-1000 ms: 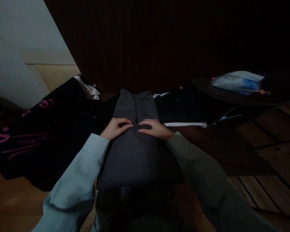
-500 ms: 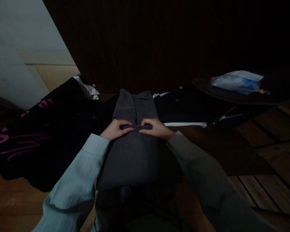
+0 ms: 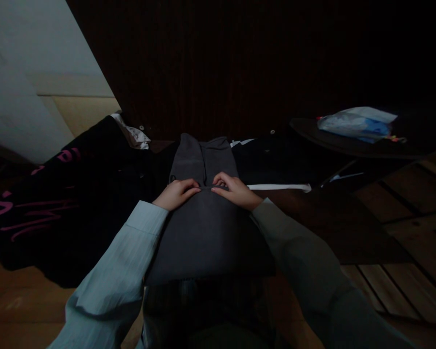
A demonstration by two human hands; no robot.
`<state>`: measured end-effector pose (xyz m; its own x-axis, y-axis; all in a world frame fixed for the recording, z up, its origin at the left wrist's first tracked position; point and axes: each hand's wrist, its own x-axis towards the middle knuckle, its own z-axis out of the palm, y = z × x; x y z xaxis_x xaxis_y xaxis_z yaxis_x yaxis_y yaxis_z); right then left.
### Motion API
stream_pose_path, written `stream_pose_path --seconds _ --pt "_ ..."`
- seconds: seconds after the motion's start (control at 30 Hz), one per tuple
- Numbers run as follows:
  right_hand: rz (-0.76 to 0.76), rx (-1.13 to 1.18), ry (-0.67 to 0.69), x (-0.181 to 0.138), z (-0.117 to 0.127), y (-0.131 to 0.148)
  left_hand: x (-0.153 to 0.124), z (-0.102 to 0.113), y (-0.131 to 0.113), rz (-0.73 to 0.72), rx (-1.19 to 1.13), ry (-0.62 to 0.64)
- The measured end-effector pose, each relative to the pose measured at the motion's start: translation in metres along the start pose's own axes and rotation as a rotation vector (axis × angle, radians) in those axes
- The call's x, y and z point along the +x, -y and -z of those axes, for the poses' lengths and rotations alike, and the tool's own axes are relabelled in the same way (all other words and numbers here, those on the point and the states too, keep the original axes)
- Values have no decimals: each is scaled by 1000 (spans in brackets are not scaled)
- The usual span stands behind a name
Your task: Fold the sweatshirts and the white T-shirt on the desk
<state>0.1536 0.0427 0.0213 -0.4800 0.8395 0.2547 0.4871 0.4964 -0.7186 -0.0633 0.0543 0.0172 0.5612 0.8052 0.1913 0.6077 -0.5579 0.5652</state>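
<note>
A dark grey garment (image 3: 203,232) lies lengthwise in front of me, from my lap up to the dark wall. My left hand (image 3: 176,193) and my right hand (image 3: 234,189) rest side by side on a fold across its middle. The fingers of both hands are curled and pinch the folded edge of the grey cloth. Pale striped sleeves cover both my arms.
A black garment with pink lettering (image 3: 51,203) lies heaped at the left. Dark clothes and a white strip (image 3: 278,186) lie right of the grey garment. A round dark table (image 3: 349,140) at the right carries a plastic bag (image 3: 358,121). Wooden floor lies beyond.
Both hands have slid a little further up the grey garment, and the fingertips have drawn closer together on the folded edge. Nothing else has moved.
</note>
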Motion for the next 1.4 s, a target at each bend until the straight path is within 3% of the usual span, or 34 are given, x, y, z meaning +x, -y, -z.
stream_pose_path --seconds 0.2,0.43,0.67,0.83,1.0,1.1,1.27,1.4 --pt "-88 -172 35 0 6 -8 -2 1 0 -1 51 -18" --pt "110 -176 87 0 0 -6 -1 1 -5 -81 -29 -32" --pt "108 -92 168 2 1 2 -2 2 -9 -76 -93 -27" --pt "-63 -201 100 2 0 -1 1 -3 -4 -26 -27 14" --pt "-316 -397 22 -3 22 -9 2 -5 -1 54 44 29" --pt "-299 -391 -9 -6 31 -16 2 -5 0 65 47 30" --pt "-303 -457 -114 -7 22 -21 2 -7 2 52 30 23" --pt "-190 -481 -140 -7 17 -20 3 -8 2 50 30 21"
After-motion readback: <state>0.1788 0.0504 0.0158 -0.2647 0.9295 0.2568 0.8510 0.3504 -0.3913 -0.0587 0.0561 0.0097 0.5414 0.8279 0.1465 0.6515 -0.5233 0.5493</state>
